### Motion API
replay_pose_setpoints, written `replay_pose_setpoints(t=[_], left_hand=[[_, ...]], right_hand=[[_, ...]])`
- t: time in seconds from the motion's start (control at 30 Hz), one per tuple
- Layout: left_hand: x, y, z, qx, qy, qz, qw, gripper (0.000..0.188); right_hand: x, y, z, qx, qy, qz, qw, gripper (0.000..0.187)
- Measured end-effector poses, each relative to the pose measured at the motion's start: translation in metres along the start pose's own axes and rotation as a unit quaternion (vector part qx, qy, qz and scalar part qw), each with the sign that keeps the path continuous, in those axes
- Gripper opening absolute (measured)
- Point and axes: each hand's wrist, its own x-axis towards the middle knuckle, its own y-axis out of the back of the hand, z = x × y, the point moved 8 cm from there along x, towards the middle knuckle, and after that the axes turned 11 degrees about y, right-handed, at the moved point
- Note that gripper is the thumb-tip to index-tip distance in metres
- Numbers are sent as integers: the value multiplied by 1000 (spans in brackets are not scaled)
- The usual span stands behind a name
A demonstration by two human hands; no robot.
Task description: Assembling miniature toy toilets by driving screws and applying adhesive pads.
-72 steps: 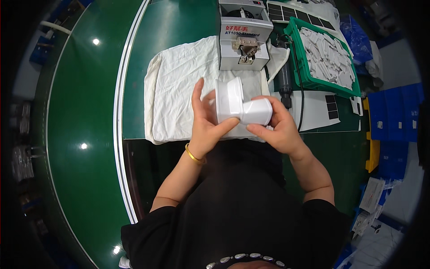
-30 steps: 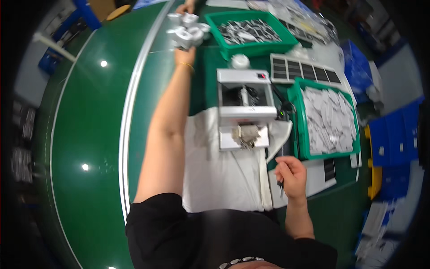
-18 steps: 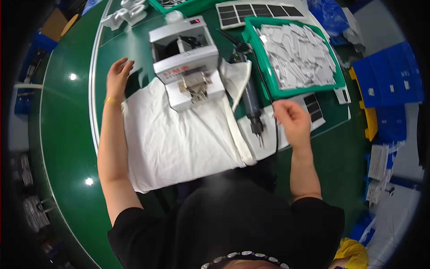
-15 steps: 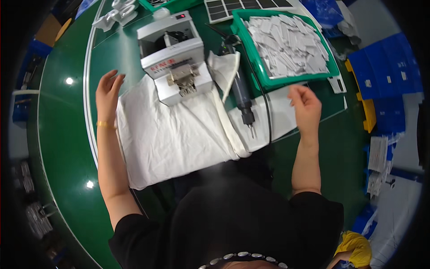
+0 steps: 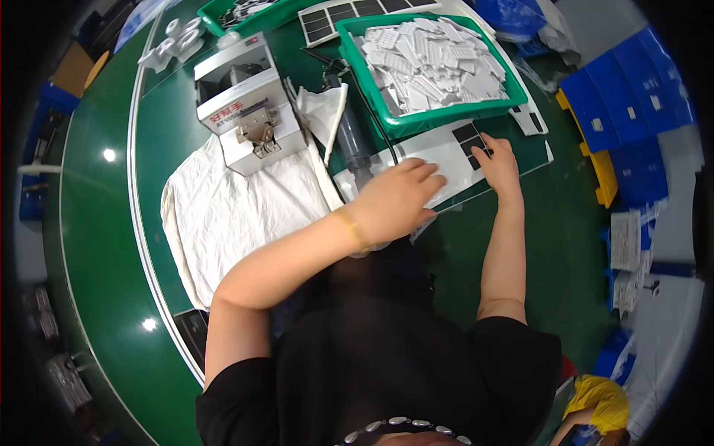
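Observation:
My left hand point(image 5: 401, 197) reaches across to the right over the white sheet, slightly blurred, fingers curved and apart with nothing seen in them. Beneath it, the tip of a dark electric screwdriver point(image 5: 351, 134) is hidden. My right hand point(image 5: 501, 165) pinches the edge of a small black panel with white lines point(image 5: 468, 143) between thumb and fingers. That panel lies over the right part of the white sheet point(image 5: 430, 160). To the left, a white machine with a metal front mechanism point(image 5: 256, 134) stands on white cloth point(image 5: 238, 215).
Behind the sheet sits a green bin point(image 5: 416, 123) heaped with white plastic pieces point(image 5: 428, 63). A black cable point(image 5: 375, 123) runs beside the screwdriver. White rolls point(image 5: 175, 46), another green tray point(image 5: 271, 18) and a black-panelled sheet point(image 5: 357, 13) are at the back. Blue boxes point(image 5: 632, 97) stand right.
My left hand has swung from beside the machine to the right, over the screwdriver's tip. The black panel now shows at my right hand on the white sheet. The view has shifted.

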Motion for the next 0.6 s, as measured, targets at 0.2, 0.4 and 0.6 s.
replay_pose_setpoints(t=[0.2,0.4,0.6], left_hand=[[95,-76,-19,-25,113,-94,989,33],[132,-136,-57,27,183,-71,980,69],[129,-120,-53,37,205,-156,965,75]], right_hand=[[-5,-7,7,-61,86,-77,991,44],[-4,-13,27,-16,105,-84,991,41],[4,-12,39,56,31,-107,992,46]])
